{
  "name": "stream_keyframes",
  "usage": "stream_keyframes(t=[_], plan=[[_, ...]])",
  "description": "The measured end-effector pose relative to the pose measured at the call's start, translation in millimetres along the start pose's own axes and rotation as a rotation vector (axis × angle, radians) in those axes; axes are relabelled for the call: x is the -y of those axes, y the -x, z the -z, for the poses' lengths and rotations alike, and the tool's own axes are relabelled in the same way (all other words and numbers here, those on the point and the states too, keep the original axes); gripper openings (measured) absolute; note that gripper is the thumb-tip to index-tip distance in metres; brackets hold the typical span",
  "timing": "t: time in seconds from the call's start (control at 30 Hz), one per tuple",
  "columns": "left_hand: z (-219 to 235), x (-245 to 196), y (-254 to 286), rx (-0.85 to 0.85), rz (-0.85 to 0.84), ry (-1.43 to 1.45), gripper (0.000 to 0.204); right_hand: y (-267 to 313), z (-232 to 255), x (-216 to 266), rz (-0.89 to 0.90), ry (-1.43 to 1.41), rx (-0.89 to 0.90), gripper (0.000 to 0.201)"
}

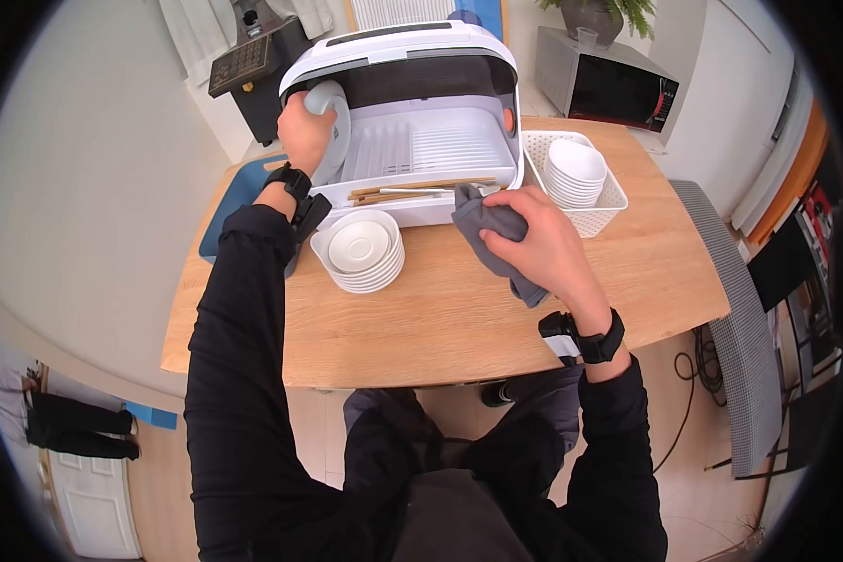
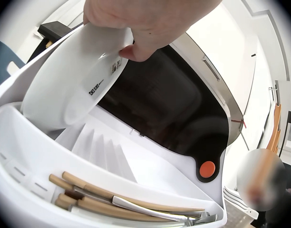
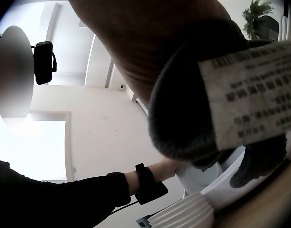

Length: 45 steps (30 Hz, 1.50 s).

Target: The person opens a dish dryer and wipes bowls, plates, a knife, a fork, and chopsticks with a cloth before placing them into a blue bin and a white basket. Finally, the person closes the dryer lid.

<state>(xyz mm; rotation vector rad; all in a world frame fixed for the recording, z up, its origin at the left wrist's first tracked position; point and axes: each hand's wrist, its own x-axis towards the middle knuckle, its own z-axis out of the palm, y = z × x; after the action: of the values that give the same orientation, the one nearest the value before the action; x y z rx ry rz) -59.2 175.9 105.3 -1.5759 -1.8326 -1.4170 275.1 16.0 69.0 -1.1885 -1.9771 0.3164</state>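
Note:
At the left end of a white dish storage box (image 1: pixel 440 212), my left hand (image 1: pixel 305 131) grips a white plate (image 2: pixel 69 80) by its upper edge. The plate stands tilted on edge inside the box, beside the ribbed slots. Over the box's front right corner, my right hand (image 1: pixel 545 245) holds a grey cloth (image 1: pixel 490 228), bunched with one end hanging down. A printed white label (image 3: pixel 254 95) on the cloth shows in the right wrist view. Chopsticks and other cutlery (image 2: pixel 126 202) lie in the box's front tray. The dark clear lid (image 2: pixel 159 104) is raised.
White bowls (image 1: pixel 384 272) with small dishes on top are stacked before the box. To its right, a white perforated basket (image 1: pixel 598 223) holds more stacked bowls (image 1: pixel 576 169). A blue bin (image 1: pixel 229 225) sits at the left, and a microwave (image 1: pixel 618 89) stands behind the table.

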Motion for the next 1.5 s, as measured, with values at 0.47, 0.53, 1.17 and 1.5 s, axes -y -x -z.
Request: stream_keyframes(t=[0.47,0.53,1.17,1.5], plan=[[14,-5,9,0.096,-0.054,0.104,0.050,-1,-4,-1,-0.013,-0.005,0.005,0.034],[18,-7,13,0.113,-0.082,0.136,0.050,-2,-3,1,-0.019,-0.007,0.009,0.034],[55,-26,51,0.158,-0.597,0.224,0.042,-35,-5,-25,-0.075,-0.193,-0.094,0.046],[77,-43,79,0.091,-0.762,0.189,0.036,-94,-8,-29,-0.313,-0.609,-0.148,0.056]])
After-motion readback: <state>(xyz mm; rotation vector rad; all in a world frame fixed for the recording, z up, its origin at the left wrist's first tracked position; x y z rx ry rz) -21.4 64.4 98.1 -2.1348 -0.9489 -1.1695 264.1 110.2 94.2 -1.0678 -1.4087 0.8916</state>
